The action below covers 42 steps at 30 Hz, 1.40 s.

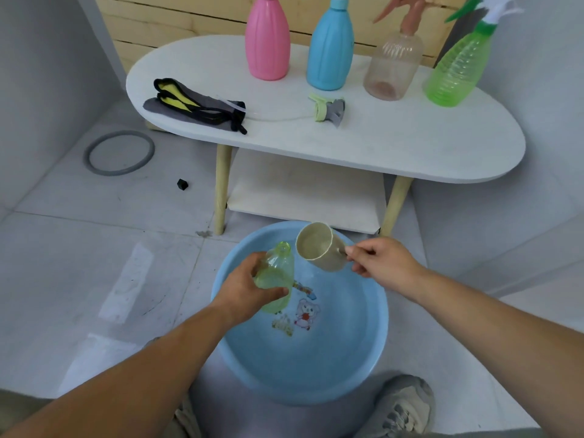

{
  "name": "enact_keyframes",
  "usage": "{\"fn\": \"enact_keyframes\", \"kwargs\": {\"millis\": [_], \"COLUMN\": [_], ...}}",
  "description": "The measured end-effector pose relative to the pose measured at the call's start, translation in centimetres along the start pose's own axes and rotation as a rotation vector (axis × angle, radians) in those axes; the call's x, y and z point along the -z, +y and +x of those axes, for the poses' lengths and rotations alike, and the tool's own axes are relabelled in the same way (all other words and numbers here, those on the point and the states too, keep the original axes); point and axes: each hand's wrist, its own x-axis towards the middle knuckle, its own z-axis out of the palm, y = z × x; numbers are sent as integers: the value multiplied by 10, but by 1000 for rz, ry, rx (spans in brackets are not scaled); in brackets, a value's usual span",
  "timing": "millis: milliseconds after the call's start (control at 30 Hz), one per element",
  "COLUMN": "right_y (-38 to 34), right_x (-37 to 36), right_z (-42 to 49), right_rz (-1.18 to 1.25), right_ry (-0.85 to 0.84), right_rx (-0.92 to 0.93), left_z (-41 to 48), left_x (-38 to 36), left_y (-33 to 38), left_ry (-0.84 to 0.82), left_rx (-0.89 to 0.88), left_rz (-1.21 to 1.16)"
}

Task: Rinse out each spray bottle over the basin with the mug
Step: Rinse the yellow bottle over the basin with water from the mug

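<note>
My left hand (249, 290) grips a pale green clear bottle (278, 273) with no spray head, tilted with its open neck up and away, over the blue basin (363, 358). My right hand (384, 262) holds a beige mug (319, 246) by its handle, tipped toward the bottle's neck, mouth facing me. The bottle's green and grey spray head (328, 109) with its tube lies on the white table (410, 147). Standing at the table's back are a pink bottle (268, 42), a blue bottle (330, 49), a clear brownish bottle (393, 66) and a green bottle (458, 67).
A grey, black and yellow cloth item (196, 105) lies on the table's left end. A grey ring (118, 153) and a small black cube (182, 184) lie on the tiled floor. My shoe (403, 406) is beside the basin's near right edge. The table has a lower shelf (303, 197).
</note>
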Motion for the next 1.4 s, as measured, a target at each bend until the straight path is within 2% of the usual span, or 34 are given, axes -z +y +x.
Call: {"fn": "enact_keyframes", "kwargs": {"millis": [200,500,1400], "right_y": [-23,-51,-63], "right_x": [30,44,43], "right_z": [-20,-44,-46], "right_rz": [-9,-174,-289], "right_ry": [63,141,240], "right_rx": [102,265,444], "left_z": [-2,-3,-1], "left_x": [-1,-1,-4], "left_y": [8,17,20], "left_ry": [-18,-23,-31], "left_rx": [-31,-58,-79], "left_rz": [-4,-13,10]}}
